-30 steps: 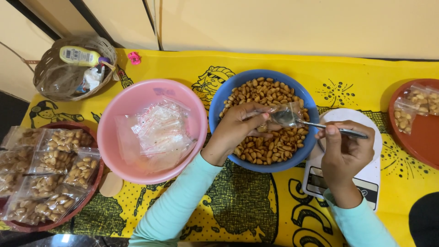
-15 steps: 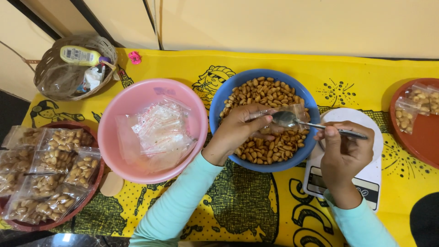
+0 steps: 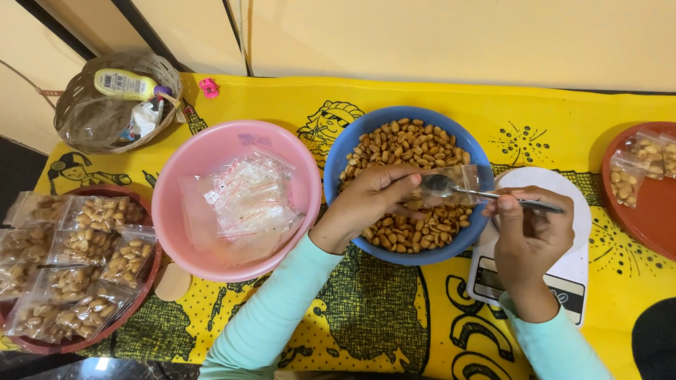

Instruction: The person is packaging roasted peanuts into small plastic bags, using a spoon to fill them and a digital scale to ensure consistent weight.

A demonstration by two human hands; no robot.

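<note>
My left hand (image 3: 366, 204) is pinching a small clear bag (image 3: 451, 191) open over the blue bowl (image 3: 338, 176) of peanuts (image 3: 408, 144); my right hand (image 3: 531, 232) is clamping a spoon (image 3: 479, 192), its bowl sitting at the bag's mouth; a white scale (image 3: 574, 260) is lying under my right wrist.

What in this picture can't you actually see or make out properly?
All in the head view:
- Small clear bag over the blue bowl: the left hand and the spoon cover its mouth; its fill is unclear.
- Scale: the right hand hides most of the platform; the display is too small to read.
- Red plate: cut off by the right edge.
- Basket: the contents are jumbled and unclear.
</note>
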